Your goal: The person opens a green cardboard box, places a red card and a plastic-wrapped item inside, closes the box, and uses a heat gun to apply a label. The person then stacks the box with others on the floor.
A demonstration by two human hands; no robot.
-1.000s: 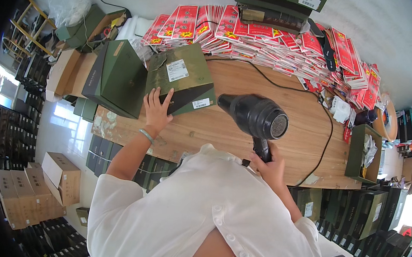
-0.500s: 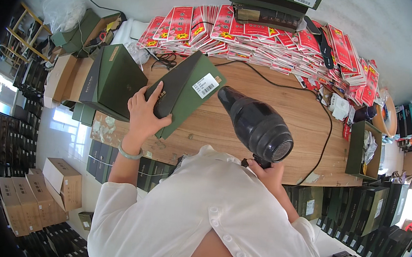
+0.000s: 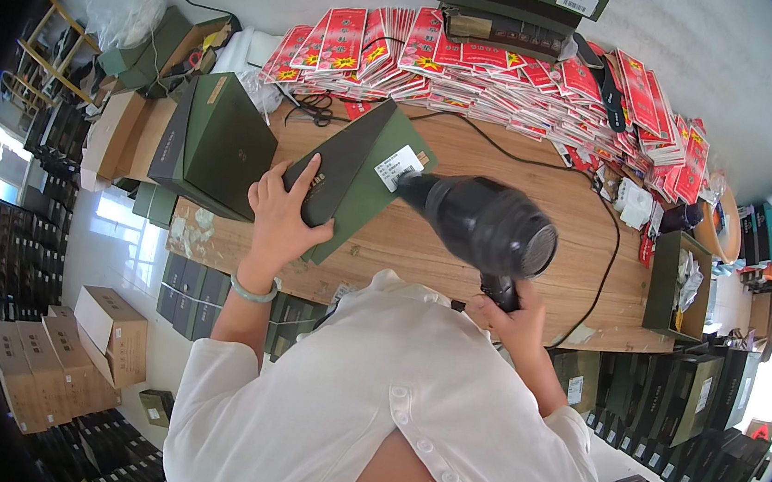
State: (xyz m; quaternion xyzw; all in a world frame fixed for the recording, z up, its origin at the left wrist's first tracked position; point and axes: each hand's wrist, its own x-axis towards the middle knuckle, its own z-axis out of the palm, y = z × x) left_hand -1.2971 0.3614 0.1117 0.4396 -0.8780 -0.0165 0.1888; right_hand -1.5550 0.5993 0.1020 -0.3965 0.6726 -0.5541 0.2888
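Observation:
My left hand (image 3: pixel 284 217) grips the near left edge of a dark green and black shoe box (image 3: pixel 354 187), thumb on one side and fingers across the dark part. The box sits tilted on the wooden table. On its green face is a white label (image 3: pixel 399 166) with a barcode. My right hand (image 3: pixel 513 318) is closed around the handle of a black hair dryer (image 3: pixel 485 221). The dryer's nozzle points left, close to or touching the label; which one I cannot tell. The dryer is slightly blurred.
Left of the held box stands another green box (image 3: pixel 218 146). Scissors (image 3: pixel 313 109) lie behind. Piled red packets (image 3: pixel 512 86) line the back, with green boxes (image 3: pixel 519 21) on top. The dryer's cord (image 3: pixel 608 272) crosses the wooden table (image 3: pixel 574 217). An open box (image 3: pixel 679 283) is at the right edge.
The hair dryer has swung so its nozzle moves left and down to the label, its handle now showing more. The held box and my left hand shift slightly right.

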